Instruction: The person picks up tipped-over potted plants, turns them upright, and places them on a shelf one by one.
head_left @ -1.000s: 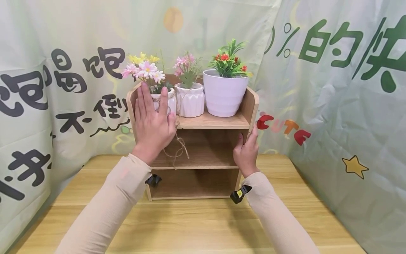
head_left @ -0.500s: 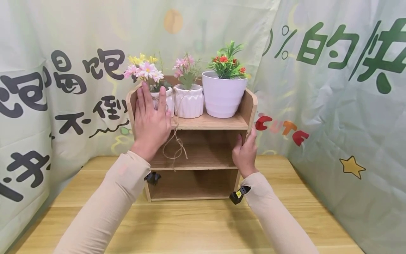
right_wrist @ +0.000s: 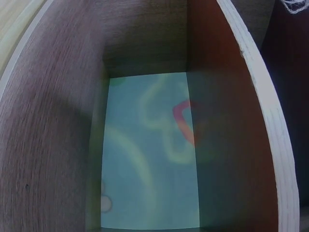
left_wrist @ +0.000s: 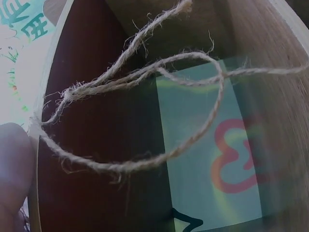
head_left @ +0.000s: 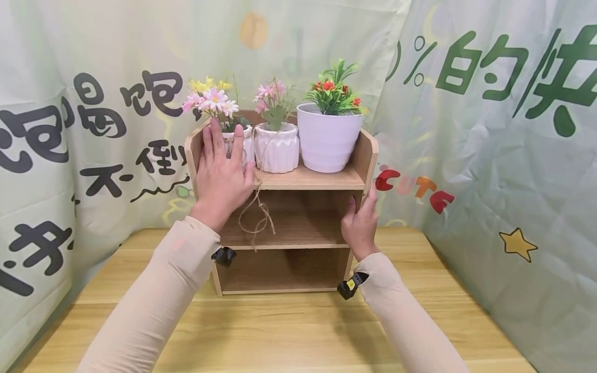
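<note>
On the table (head_left: 289,331) a wooden shelf (head_left: 308,178) stands against the printed curtain (head_left: 489,155), and we have a hand on each side of it. Our left hand (head_left: 224,178) lies flat, fingers straight, over the front left of the top tier, fingertips up against the small pot (head_left: 245,147) with pink and yellow daisies. Our right hand (head_left: 361,223) grips the shelf's right wall near the middle tier, thumb on the front edge and fingers curled round the outside.

Beside the small pot sit a ribbed pot (head_left: 279,147) and a large pot (head_left: 330,135), close together in a row on the top tier. A twine bow (head_left: 256,212) hangs from the top tier's edge over the middle opening; the left wrist view shows its loop (left_wrist: 145,96) just off our thumb. The two lower tiers hold nothing we can see, and the right wrist view looks straight through to the curtain.

We judge the load top-heavy. If we tilt or jerk the shelf, the pots could slide or tip, the large pot first, since nothing holds them in at the front. Our left hand only presses, so a hard push could shove the small pot into the ribbed one. The twine could also snag our fingers and drag on whatever it is tied to.
</note>
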Tool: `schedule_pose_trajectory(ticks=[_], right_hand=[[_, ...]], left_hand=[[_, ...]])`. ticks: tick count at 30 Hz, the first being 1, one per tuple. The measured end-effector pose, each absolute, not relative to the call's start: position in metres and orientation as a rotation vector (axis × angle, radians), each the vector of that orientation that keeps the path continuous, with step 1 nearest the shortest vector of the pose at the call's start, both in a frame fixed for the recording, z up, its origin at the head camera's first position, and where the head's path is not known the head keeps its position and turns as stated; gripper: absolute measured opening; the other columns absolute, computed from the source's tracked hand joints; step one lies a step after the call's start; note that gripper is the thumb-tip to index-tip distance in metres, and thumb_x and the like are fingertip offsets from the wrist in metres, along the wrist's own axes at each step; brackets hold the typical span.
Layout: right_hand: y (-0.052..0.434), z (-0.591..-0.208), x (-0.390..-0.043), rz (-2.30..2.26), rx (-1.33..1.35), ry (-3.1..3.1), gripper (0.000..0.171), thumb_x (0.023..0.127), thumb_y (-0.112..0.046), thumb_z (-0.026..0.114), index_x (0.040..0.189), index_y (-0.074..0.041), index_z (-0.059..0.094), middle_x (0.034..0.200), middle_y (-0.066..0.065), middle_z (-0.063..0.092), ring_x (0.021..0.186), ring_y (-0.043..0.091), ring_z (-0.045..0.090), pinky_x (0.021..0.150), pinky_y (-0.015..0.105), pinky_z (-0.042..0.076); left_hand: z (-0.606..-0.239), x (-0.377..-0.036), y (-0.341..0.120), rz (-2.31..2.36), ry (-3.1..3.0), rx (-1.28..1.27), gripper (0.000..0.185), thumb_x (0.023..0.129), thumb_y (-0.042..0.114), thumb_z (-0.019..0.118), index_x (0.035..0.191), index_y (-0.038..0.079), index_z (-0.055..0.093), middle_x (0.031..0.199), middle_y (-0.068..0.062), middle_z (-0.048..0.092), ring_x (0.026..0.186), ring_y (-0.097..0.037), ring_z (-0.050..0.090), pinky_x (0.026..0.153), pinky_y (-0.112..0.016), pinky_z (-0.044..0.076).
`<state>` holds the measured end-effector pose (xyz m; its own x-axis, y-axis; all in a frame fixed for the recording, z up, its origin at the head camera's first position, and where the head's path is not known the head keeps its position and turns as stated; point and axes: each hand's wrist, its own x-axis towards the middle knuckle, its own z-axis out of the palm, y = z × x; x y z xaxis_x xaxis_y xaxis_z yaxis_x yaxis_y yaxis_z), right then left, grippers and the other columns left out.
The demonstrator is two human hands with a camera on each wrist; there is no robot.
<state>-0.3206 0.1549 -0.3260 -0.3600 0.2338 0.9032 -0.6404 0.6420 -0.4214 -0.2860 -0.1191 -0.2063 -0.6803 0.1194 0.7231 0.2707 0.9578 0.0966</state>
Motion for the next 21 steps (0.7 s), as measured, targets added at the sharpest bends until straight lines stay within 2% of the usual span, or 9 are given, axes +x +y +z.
schedule_pose_trajectory(ticks=[10, 21], right_hand=[[0.155, -0.326, -0.320, 0.928, 0.330, -1.700, 0.054, 0.095, -0.002, 0.051, 0.143, 0.001, 0.027, 0.131, 0.031, 0.050, 0.115, 0.043, 0.054, 0.094, 0.055, 0.043], [0.157, -0.326, -0.318, 0.938, 0.354, -1.742, 0.058, 0.093, 0.000, 0.053, 0.144, 0.001, 0.025, 0.135, 0.030, 0.046, 0.119, 0.043, 0.051, 0.097, 0.054, 0.041]], left_hand=[[-0.205, -0.287, -0.121, -0.290, -2.344, -0.284, 0.071, 0.097, 0.040, 0.040, 0.156, 0.013, 0.011, 0.156, -0.022, -0.021, 0.142, -0.035, -0.017, 0.115, -0.047, 0.005], [-0.223, -0.286, -0.126, -0.427, -2.009, -0.431, 0.066, 0.091, 0.033, 0.055, 0.148, 0.005, 0.034, 0.153, -0.035, 0.010, 0.143, -0.041, 0.008, 0.115, -0.042, 0.014]])
